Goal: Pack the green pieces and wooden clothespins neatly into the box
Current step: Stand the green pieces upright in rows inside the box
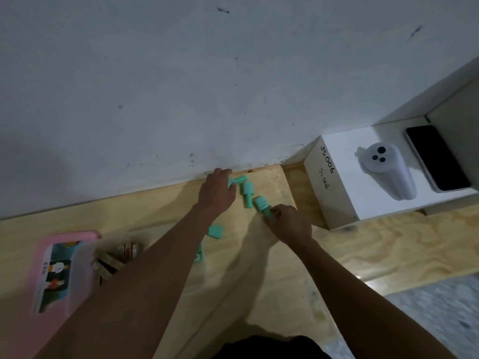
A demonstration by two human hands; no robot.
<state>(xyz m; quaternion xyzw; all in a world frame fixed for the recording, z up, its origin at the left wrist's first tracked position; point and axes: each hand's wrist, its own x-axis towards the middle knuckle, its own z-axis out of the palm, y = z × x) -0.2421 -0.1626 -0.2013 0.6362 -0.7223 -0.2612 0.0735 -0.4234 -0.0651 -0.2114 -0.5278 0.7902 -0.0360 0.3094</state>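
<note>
Beside the wall [181, 86], left hand [217, 190] and right hand [289, 221] (fingers curled) each pinch one of the green pieces [259, 202].

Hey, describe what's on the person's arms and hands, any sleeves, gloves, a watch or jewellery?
The left arm and right arm are bare along their whole visible length, no sleeves. The left hand and right hand wear no gloves, and neither wrist carries a watch or band. Rings cannot be ruled out in this dim, blurred view. Dark clothing shows at the bottom edge.
</note>
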